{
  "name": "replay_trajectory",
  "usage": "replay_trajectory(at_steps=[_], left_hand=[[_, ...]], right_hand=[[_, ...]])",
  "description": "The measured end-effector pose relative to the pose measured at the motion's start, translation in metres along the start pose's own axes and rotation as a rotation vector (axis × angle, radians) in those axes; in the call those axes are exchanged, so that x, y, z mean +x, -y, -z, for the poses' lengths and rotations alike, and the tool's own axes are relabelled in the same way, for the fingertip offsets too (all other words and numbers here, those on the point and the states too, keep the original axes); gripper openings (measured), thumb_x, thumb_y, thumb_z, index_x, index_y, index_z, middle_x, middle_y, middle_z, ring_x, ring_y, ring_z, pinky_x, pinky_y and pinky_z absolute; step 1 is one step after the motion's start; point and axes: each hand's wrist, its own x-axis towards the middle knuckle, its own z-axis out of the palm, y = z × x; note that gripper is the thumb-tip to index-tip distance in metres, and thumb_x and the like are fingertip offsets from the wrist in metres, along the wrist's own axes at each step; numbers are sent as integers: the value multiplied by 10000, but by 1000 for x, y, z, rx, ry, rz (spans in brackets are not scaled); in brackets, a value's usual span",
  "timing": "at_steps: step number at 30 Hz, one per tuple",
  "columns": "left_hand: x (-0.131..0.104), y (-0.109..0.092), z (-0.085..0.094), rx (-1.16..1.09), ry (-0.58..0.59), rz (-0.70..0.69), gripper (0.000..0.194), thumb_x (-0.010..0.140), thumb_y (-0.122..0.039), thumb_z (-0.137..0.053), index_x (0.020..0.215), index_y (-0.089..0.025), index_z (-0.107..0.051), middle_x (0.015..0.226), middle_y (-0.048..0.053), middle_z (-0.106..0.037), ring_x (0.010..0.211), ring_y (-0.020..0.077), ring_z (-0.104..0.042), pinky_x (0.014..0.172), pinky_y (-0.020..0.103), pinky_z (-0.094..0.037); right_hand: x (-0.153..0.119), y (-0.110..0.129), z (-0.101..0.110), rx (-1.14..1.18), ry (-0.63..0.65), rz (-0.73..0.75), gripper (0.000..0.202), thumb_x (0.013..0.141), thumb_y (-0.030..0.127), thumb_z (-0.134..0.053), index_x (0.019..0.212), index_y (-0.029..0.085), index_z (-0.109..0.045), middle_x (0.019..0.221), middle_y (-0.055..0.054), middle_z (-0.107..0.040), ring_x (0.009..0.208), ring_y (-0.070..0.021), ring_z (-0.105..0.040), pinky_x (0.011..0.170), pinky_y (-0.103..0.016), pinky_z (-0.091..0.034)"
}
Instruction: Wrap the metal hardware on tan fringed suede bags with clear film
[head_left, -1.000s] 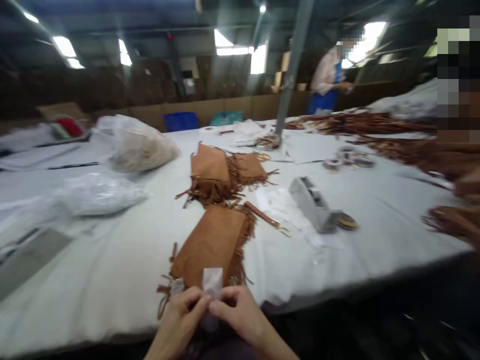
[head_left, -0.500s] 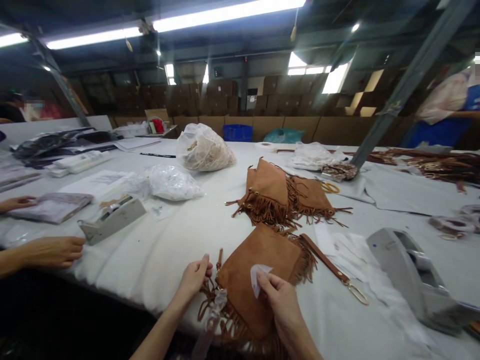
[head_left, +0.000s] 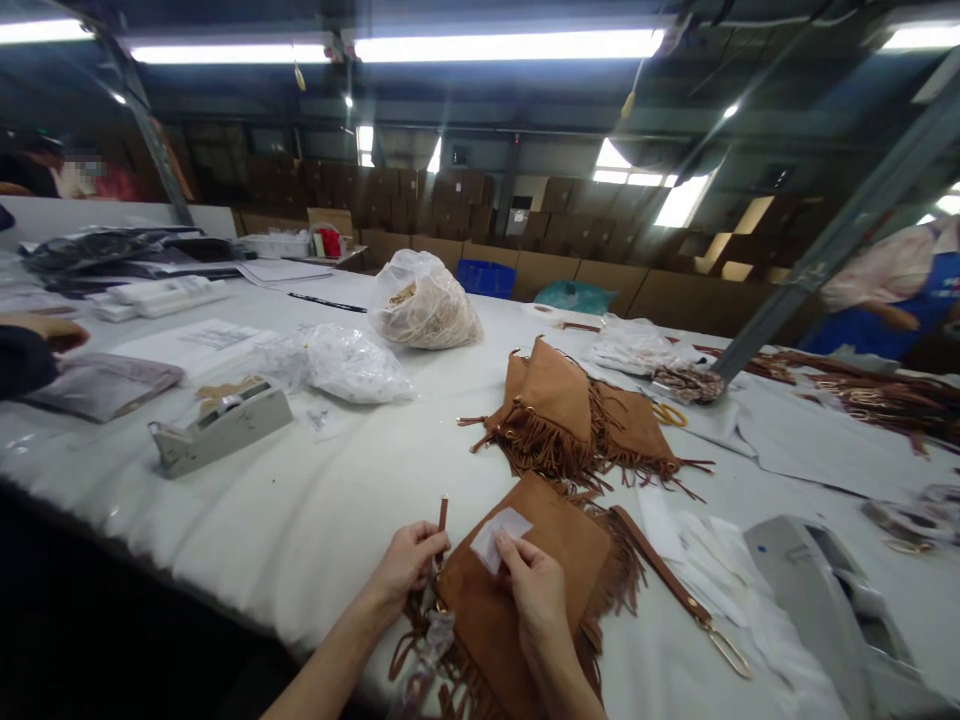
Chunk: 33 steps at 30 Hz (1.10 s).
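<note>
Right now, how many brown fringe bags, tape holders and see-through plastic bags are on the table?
Brown fringe bags: 3, one under the hands, two stacked behind it
Tape holders: 2
Plastic bags: 2
Total: 7

Bright ceiling tubes, dim hall, edges warped.

Fringed pouch (head_left: 525,590) of matt tan suede; white paper label (head_left: 500,524); worktop (head_left: 300,500) under smooth pale cloth; glossy clear plastic bags (head_left: 352,365).
</note>
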Motion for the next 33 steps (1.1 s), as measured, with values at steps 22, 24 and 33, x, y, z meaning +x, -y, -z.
replay_trajectory(at_steps=[22, 24, 33], left_hand=[[-10, 17, -10, 41, 3, -269, 366, 736, -514, -613, 762, -156, -546, 608, -46, -463, 534, 92, -388, 521, 207, -316], [-9, 17, -10, 49, -7, -273, 343, 744, -491, -607, 764, -154, -550, 617, -43, -474, 541, 94, -396, 533, 212, -328], [-7, 19, -8, 58, -51, -296, 313, 764, -464, -588, 762, -153, -554, 643, -32, -488, 563, 100, -399, 549, 217, -336]], right_hand=[[18, -1, -22, 55, -23, 67, 480, 645, 532, -703, 846, 97, -715, 713, -42, -687, 620, -172, -568, 580, -258, -449], [17, -1, -22, -25, -3, 102, 482, 673, 534, -676, 871, 97, -716, 764, -53, -701, 684, -194, -587, 643, -273, -462], [15, 4, -29, -85, 120, 106, 498, 670, 568, -662, 830, 100, -724, 696, -45, -680, 645, -186, -582, 598, -256, -464]])
